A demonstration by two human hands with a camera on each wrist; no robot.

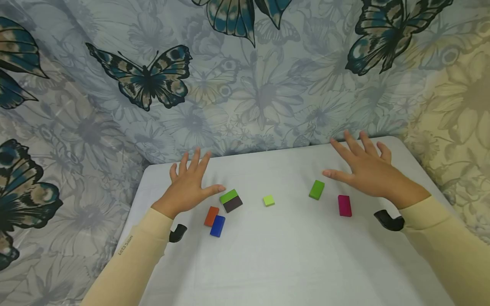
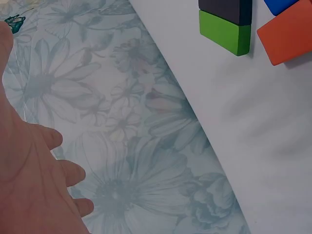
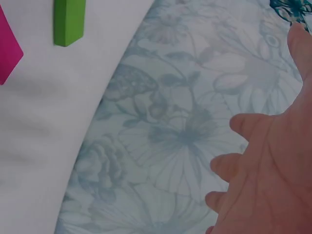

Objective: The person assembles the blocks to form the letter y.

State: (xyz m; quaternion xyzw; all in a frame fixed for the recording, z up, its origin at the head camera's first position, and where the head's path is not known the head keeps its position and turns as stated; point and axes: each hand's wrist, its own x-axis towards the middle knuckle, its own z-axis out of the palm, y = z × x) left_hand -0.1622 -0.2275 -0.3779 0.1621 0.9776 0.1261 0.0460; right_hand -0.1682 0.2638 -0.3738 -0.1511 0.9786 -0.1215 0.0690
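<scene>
Fingers spread, my left hand (image 1: pixel 187 187) hovers over the left side of the white table and holds nothing. Its thumb is nearest a green block (image 1: pixel 228 196) that lies against a dark grey block (image 1: pixel 233 204). Below them an orange block (image 1: pixel 211 216) touches a blue block (image 1: pixel 217 226). Over at the right, my right hand (image 1: pixel 369 170) is likewise spread and without anything in its grasp. Near its thumb lies another green block (image 1: pixel 316 190), with a magenta block (image 1: pixel 345 206) below the palm. A small lime block (image 1: pixel 269 200) sits between the two hands.
The table (image 1: pixel 268 263) has a white cover. Behind it hangs a butterfly-and-flower patterned cloth (image 1: pixel 264 93), which also runs down the left and right sides. Black wrist mounts (image 1: pixel 389 220) show beneath the sleeves.
</scene>
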